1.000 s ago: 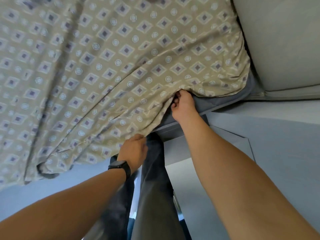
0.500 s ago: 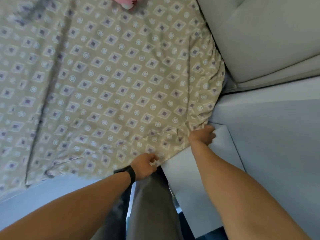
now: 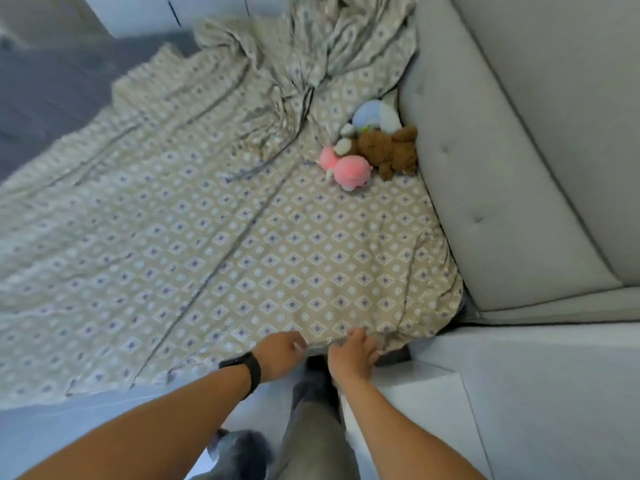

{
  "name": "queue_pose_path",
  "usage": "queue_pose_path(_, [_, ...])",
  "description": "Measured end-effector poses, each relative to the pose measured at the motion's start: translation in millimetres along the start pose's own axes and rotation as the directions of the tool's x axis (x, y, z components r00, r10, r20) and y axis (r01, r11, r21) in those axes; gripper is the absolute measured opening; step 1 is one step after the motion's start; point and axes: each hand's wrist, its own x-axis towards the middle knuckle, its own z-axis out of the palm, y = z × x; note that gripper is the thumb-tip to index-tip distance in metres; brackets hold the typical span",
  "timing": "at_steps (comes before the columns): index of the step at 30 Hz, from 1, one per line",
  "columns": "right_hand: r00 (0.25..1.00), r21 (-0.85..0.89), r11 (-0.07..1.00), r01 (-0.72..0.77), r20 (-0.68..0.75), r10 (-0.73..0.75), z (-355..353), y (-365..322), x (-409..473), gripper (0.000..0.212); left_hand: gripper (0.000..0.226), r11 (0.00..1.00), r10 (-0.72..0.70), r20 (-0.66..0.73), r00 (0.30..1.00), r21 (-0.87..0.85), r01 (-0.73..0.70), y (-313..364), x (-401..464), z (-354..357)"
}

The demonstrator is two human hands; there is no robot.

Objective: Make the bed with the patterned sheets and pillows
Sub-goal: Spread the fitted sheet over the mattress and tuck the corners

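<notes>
— Since a second ago the view has lifted from the bed corner, and both hands have come down to the near edge of the sheet; the right one no longer tucks fabric under the corner by the headboard.

— What does each grip hold?

— Left hand [image 3: 282,353], with a black watch [image 3: 249,370] on the wrist, sits at the hem of the patterned sheet [image 3: 242,265]; its fingers curl at the edge, but blur keeps me from telling whether they pinch the cloth. Right hand [image 3: 353,355] is just beside it, fingers spread loosely and fingertips touching the same hem; that grip is wide, holding nothing.

— Where does the sheet lie from them?

— It starts right at the fingertips and runs away from the person across the whole bed. Near the hands it is fairly flat, with long creases running diagonally. The near right corner is wrapped over the mattress corner, close to the right hand.

— And beyond?

— Further up, against the grey padded headboard [image 3: 502,174], lies a cluster of soft toys: a pink plush [image 3: 349,171], a brown teddy [image 3: 391,152] touching it, and a pale blue toy [image 3: 375,116] behind. Farthest off, bunched patterned bedding [image 3: 311,53] is heaped at the far end, and the sheet's left side drapes toward the dark floor [image 3: 52,88].
</notes>
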Motion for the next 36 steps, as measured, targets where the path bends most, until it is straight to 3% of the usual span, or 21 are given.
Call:
queue_pose_path(4, [0.941, -0.136, 0.931, 0.339, 0.03, -0.338, 3, -96, -80, 0.036, 0.035, 0.984, 0.019, -0.091, 0.996, -0.174, -0.035, -28, -84, -42])
queue_pose_path(7, [0.788, -0.239, 0.758, 0.607, 0.065, -0.612, 19, -166, -139, 0.027, 0.031, 0.918, -0.009, -0.252, 0.968, -0.385, -0.092, -83, -145, -66])
queue_pose_path(10, [0.631, -0.288, 0.571, 0.769, 0.201, -0.749, 59, -223, -197, 0.015, 0.025, 0.809, -0.094, -0.405, 0.909, -0.564, -0.168, -155, -207, -77])
queue_pose_path(15, [0.483, -0.234, 0.424, 0.875, 0.377, -0.79, 153, -261, -308, 0.011, 0.023, 0.656, -0.271, -0.544, 0.794, -0.708, -0.261, -287, -295, -61])
queue_pose_path(21, [0.316, -0.151, 0.277, 0.949, 0.492, -0.811, 277, -269, -430, 0.012, 0.022, 0.557, -0.424, -0.583, 0.693, -0.772, -0.308, -418, -387, -43])
queue_pose_path(27, [0.135, -0.118, 0.083, 0.989, 0.546, -0.827, 371, -300, -501, 0.012, 0.023, 0.551, -0.474, -0.64, 0.605, -0.752, -0.362, -511, -448, -55])
queue_pose_path(36, [0.006, 0.003, 0.009, 1.0, 0.614, -0.789, 516, -375, -590, 0.015, 0.02, 0.523, -0.552, -0.65, 0.522, -0.758, -0.39, -654, -508, -104])
